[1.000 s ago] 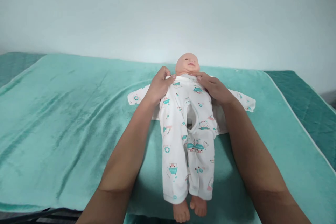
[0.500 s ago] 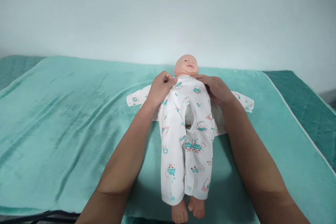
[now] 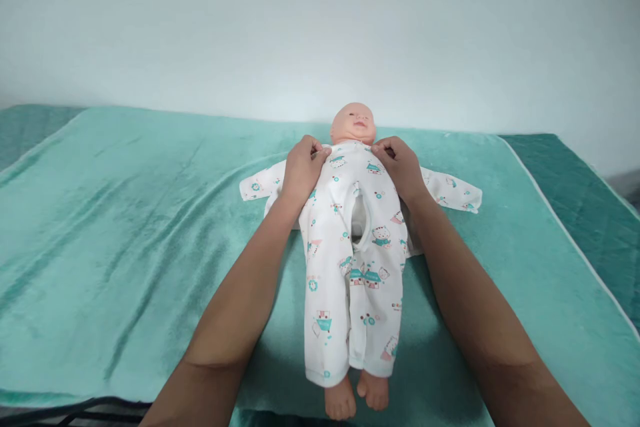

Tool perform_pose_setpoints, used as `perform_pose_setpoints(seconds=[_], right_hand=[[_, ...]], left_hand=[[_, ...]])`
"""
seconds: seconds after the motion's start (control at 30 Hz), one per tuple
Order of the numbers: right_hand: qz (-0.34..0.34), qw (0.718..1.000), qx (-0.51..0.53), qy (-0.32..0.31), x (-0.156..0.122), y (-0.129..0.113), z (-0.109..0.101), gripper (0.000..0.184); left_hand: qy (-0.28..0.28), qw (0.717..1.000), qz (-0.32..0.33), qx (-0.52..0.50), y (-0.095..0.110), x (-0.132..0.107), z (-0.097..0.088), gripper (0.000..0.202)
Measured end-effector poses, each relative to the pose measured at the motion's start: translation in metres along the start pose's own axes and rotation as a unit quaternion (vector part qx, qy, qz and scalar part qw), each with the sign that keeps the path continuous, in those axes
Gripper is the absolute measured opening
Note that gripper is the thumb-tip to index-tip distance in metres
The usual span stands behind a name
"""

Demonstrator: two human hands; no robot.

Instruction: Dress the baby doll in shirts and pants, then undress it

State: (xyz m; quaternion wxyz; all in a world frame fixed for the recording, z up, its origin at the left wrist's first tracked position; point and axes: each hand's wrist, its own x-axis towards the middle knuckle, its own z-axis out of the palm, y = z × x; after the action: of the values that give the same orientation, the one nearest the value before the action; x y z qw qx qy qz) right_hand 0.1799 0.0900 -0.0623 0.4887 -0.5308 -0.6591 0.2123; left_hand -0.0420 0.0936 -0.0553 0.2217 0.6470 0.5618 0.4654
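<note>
A baby doll lies on its back on a teal blanket, head toward the wall, bare feet toward me. It wears a white printed romper whose front gapes at the belly; the empty sleeves lie spread to both sides. My left hand pinches the romper's top edge at the doll's shoulder on the left. On the other shoulder my right hand pinches the same edge, fingers curled.
The blanket covers a bed with a darker quilted teal cover showing at the right and far left. A plain pale wall stands behind the bed. The bed's near edge runs along the bottom left.
Both hands have drawn closer together at the doll's neck, fingers now curled on the romper's top edge. The doll and romper have shifted slightly toward me.
</note>
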Motion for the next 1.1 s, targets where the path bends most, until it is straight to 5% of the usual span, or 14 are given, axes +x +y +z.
perform_pose_setpoints(seconds=[0.1, 0.27, 0.5, 0.67, 0.87, 1.1], right_hand=[[0.016, 0.999, 0.045, -0.017, -0.002, 0.0, 0.001, 0.015], [-0.01, 0.997, 0.073, -0.038, -0.015, -0.003, -0.007, 0.018], [-0.027, 0.996, 0.082, -0.01, -0.058, -0.007, -0.016, 0.032], [0.002, 0.998, 0.061, 0.001, -0.115, -0.018, -0.024, 0.041], [-0.055, 0.997, -0.034, 0.031, -0.221, -0.052, -0.047, 0.04], [-0.03, 0.998, -0.058, -0.02, -0.315, -0.087, -0.048, 0.046]], left_hand=[[0.0, 0.999, 0.039, 0.033, -0.003, 0.0, 0.001, 0.005], [-0.032, 0.996, 0.07, 0.047, -0.012, -0.009, -0.003, 0.022], [-0.053, 0.99, 0.1, 0.079, -0.026, -0.047, -0.017, 0.04], [-0.058, 0.984, 0.117, 0.121, -0.028, -0.099, -0.031, 0.04], [-0.028, 0.994, 0.084, 0.071, -0.005, -0.188, -0.061, 0.031], [-0.122, 0.986, 0.109, -0.044, 0.013, -0.275, -0.086, 0.024]])
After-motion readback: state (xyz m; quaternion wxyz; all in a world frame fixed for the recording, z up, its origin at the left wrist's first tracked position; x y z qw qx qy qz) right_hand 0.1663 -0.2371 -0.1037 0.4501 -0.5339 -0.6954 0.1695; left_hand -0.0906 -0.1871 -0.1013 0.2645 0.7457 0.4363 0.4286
